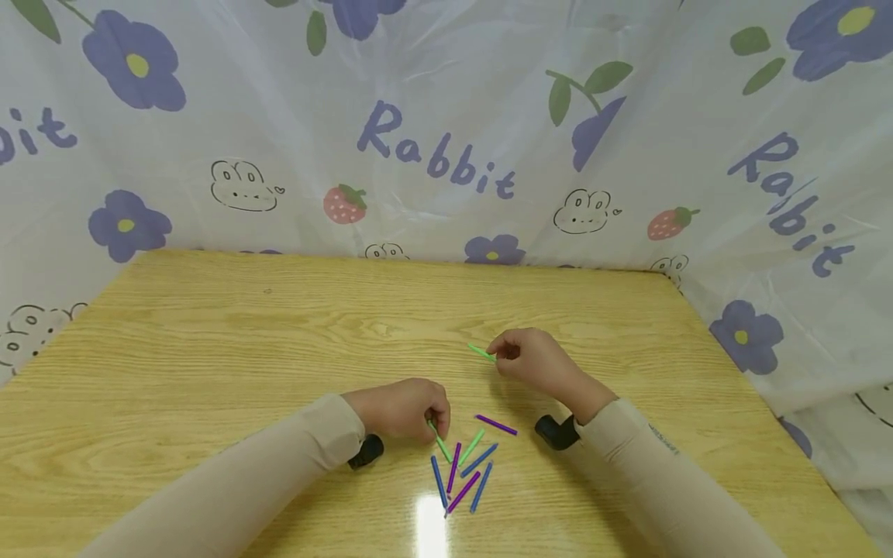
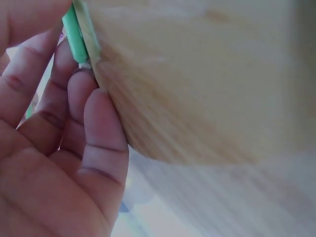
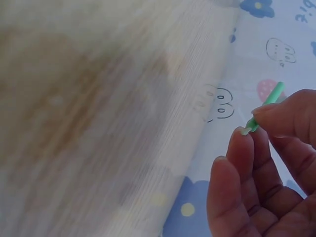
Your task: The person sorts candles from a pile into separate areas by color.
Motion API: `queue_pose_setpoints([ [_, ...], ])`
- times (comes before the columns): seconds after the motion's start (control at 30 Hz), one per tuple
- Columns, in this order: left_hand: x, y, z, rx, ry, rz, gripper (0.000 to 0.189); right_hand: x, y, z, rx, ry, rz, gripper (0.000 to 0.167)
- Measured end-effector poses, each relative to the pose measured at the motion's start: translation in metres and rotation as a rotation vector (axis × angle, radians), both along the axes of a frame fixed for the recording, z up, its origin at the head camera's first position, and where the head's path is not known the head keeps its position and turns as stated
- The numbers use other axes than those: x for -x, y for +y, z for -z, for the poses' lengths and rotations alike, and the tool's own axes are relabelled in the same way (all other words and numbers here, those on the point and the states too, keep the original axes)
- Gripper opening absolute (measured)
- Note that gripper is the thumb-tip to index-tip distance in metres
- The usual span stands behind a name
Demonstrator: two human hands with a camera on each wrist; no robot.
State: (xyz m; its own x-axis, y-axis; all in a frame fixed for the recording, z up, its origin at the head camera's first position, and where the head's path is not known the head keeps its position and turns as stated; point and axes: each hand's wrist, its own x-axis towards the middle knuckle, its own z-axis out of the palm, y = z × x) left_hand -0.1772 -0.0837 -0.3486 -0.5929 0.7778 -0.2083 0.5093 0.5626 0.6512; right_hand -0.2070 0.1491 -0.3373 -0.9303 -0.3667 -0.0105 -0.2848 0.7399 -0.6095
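In the head view, the 2 beige sleeves (image 1: 254,469) are cut off below, and an end of 1 green stick (image 1: 480,352) is hidden by the right hand (image 1: 536,361). In the wrist views, the wooden tabletop (image 2: 197,89) is blurred.

A wood-grain table (image 1: 209,333) and rabbit-print sheeting (image 1: 300,116) mark a screened-off workspace.

Green sticks (image 1: 471,447), blue sticks (image 1: 479,460), purple sticks (image 1: 497,425), yellow-brown wood-grained table (image 1: 391,333), beige sleeves (image 1: 244,473), white backdrop (image 1: 453,62) with purple flowers (image 1: 129,225)
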Motion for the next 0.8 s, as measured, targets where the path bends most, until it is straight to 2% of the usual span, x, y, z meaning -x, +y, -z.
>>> queue_pose_setpoints([
  [0.23, 0.000, -0.001, 0.001, -0.001, 0.008, 0.008, 0.020, 0.019, -0.012, -0.005, -0.015, 0.009, -0.037, 0.018],
  [0.6, 0.001, -0.001, 0.001, 0.005, 0.000, 0.013, 0.019, 0.044, -0.032, -0.013, -0.034, -0.036, -0.046, 0.018],
  [0.8, 0.000, -0.001, 0.002, 0.005, -0.007, 0.009, 0.020, 0.059, -0.040, -0.011, -0.062, -0.004, -0.054, 0.017],
])
